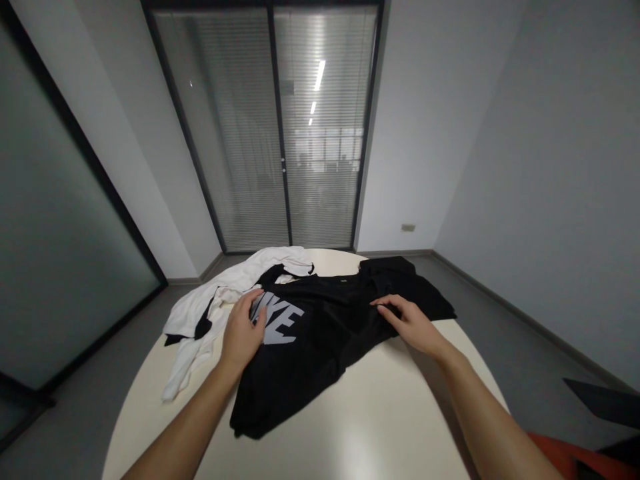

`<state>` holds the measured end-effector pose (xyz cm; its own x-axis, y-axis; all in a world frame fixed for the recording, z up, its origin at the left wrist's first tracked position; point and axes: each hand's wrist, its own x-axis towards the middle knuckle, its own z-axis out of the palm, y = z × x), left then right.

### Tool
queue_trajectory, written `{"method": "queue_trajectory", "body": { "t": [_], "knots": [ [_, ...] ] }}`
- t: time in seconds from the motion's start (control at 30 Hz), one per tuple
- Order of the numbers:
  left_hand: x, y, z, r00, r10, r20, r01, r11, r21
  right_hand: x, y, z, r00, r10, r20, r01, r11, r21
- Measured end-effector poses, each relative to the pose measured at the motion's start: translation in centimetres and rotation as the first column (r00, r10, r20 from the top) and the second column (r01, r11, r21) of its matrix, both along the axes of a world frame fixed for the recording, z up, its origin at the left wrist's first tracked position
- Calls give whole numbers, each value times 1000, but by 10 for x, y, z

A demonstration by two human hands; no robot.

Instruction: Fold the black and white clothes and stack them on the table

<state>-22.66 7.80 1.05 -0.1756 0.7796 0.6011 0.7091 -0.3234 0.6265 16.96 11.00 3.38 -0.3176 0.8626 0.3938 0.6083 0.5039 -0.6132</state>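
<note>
A black shirt (320, 327) with large pale grey letters lies spread and slightly rumpled on the table. Over its left part, beside the lettering, is my left hand (243, 331), thumb and fingers apart, holding nothing. At the shirt's right side, my right hand (410, 325) has thumb and fingertips drawn together on the black fabric. The shirt's lower left corner hangs toward the near side of the table top, and part of the lettering is hidden behind my left fingers.
White clothing with black parts (200, 303) lies heaped at the left of the round cream table (380, 413). More black clothing (425, 293) sits at the back right. A red chair (565, 457) is at the lower right. Glass doors (320, 200) stand behind.
</note>
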Motion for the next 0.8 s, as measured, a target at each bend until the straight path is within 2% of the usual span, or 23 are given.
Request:
{"method": "queue_trajectory", "body": {
  "t": [0.1, 0.17, 0.27, 0.37, 0.5, 0.67, 0.8],
  "knots": [
    [28, -20, 5, 949, -254, -187, 230, 963, -139, -6, -6, 7, 996, 72, 46, -71, 997, -8],
    [46, -31, 3, 896, -353, -269, 297, 927, -229, -11, -10, 13, 987, 52, 152, -55, 998, 13],
    [62, -40, -2, 847, -429, -313, 333, 888, -316, -23, -15, 20, 961, -32, 273, -2, 992, 124],
    [66, -41, -4, 826, -468, -313, 346, 861, -374, -38, -19, 19, 945, -32, 324, -32, 981, 192],
    [64, -38, -5, 828, -484, -284, 339, 835, -434, -47, -20, 7, 903, -29, 428, -34, 990, 139],
    [64, -39, -5, 847, -458, -270, 311, 839, -446, -38, -13, -10, 867, -30, 498, 16, 999, 32],
    [65, -41, -5, 859, -451, -242, 307, 832, -463, -31, -9, -12, 873, 8, 487, -20, 1000, 21]
  ]
}}
